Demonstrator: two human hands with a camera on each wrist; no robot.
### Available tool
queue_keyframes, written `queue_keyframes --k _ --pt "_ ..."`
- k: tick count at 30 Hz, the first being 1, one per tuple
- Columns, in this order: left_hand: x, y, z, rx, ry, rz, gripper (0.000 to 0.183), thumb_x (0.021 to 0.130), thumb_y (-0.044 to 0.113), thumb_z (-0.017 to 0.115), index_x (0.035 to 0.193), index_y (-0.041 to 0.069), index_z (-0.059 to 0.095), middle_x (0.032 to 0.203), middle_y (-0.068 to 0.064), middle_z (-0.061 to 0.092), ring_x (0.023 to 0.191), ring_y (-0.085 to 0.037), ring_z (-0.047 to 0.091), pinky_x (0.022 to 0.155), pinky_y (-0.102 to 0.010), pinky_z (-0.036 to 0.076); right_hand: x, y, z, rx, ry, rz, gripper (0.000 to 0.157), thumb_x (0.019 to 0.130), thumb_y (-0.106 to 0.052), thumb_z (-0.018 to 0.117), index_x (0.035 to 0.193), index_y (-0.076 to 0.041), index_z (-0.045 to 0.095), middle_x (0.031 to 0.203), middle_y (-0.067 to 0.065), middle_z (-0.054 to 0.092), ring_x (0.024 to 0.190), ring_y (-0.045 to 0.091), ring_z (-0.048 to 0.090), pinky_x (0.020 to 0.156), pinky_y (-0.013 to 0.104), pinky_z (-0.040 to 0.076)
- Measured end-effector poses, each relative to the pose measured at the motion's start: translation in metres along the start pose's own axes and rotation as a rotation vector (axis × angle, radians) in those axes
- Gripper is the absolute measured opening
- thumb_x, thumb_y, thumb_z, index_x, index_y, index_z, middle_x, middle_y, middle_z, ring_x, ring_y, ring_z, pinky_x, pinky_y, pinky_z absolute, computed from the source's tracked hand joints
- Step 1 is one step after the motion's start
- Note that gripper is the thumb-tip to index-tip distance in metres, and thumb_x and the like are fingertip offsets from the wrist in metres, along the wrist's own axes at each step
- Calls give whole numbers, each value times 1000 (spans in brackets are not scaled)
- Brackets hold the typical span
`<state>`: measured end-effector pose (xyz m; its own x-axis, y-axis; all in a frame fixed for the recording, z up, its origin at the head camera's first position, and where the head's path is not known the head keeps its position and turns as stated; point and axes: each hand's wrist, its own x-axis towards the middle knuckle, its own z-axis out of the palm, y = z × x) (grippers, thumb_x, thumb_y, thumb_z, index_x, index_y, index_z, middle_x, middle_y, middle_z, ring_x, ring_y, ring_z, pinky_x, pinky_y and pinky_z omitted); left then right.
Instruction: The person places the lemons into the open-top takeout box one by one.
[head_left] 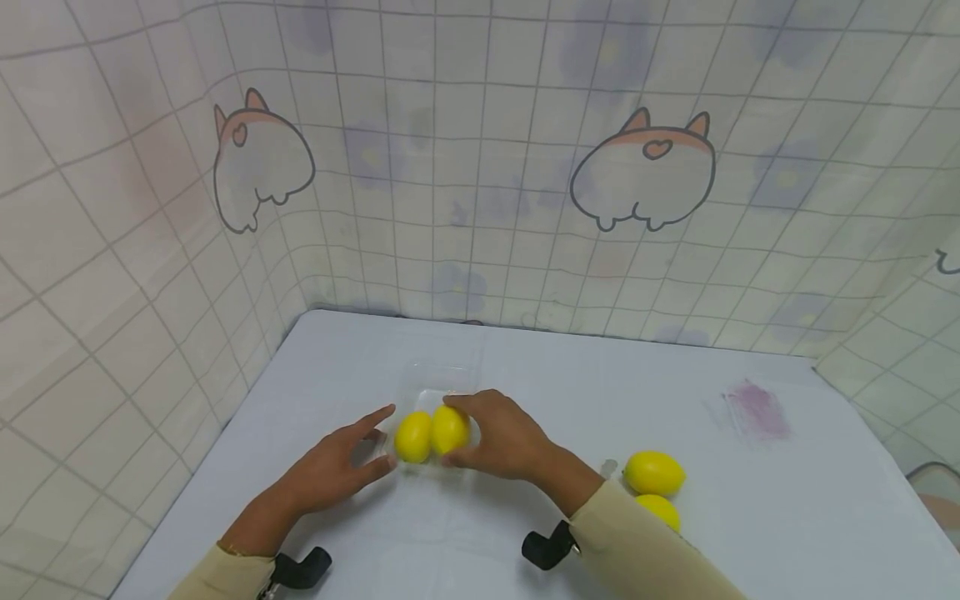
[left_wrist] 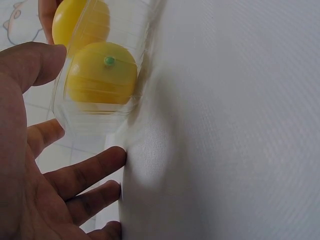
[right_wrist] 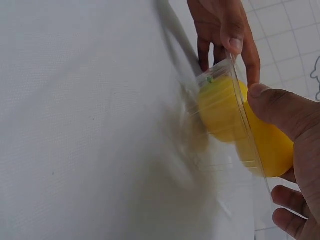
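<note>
Lemons (head_left: 413,437), four in all, lie in two pairs: one pair between our hands, the other to the right of our right wrist. Between the hands, we have a clear plastic box (left_wrist: 92,119) on a white table (head_left: 420,542). The left lemon (left_wrist: 102,82) sits inside the box, on the side nearest our left hand (head_left: 341,462), with its green tip (left_wrist: 109,61) facing that hand. Our left hand is spread wide, thumb well apart from the fingers, and has hold of no lemon. Its thumb lies at the rim of the box; we cannot tell whether it presses there.

Our right hand (head_left: 506,433) is partly closed: thumb and fingers curl round the right lemon (head_left: 451,429) and grip it. This lemon is just beside the left lemon, with part of it above the rim. We cannot tell whether it rests on the bottom.

To the right of our right wrist, we find the loose lemons (head_left: 654,473) close together; our right sleeve (head_left: 637,546) covers part of the nearer one. Farther right, a pink patch (head_left: 757,410) marks the table. Beyond both hands, we see a checked cloth (head_left: 480,208).
</note>
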<state>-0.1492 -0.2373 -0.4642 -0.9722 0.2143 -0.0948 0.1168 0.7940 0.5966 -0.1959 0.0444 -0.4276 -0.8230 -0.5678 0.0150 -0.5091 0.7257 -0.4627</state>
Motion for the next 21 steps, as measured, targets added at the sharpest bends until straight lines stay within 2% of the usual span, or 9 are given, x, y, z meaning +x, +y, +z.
queue_keyframes --k 6,14,21 --pt "1 -1 1 0 2 -1 79 93 64 65 161 38 33 140 -8 61 139 -37 47 110 -69 34 1 1 4 -6 -5 -4 80 82 -52 83 152 -26 52 147 -5 56 133 21 51 113 44 42" --pt "0 0 1 9 4 -5 80 93 63 65 161 36 33 140 -9 61 139 -38 46 110 -69 34 -1 0 2 -1 6 -42 63 96 -53 68 150 -24 55 146 -4 57 134 22 51 113 46 41" --pt "0 1 1 3 5 -9 81 93 63 65 161 35 33 142 -10 60 139 -39 45 110 -70 33 0 -2 4 -46 12 -43 60 95 -51 68 148 -23 58 143 -5 60 134 22 52 113 47 42"
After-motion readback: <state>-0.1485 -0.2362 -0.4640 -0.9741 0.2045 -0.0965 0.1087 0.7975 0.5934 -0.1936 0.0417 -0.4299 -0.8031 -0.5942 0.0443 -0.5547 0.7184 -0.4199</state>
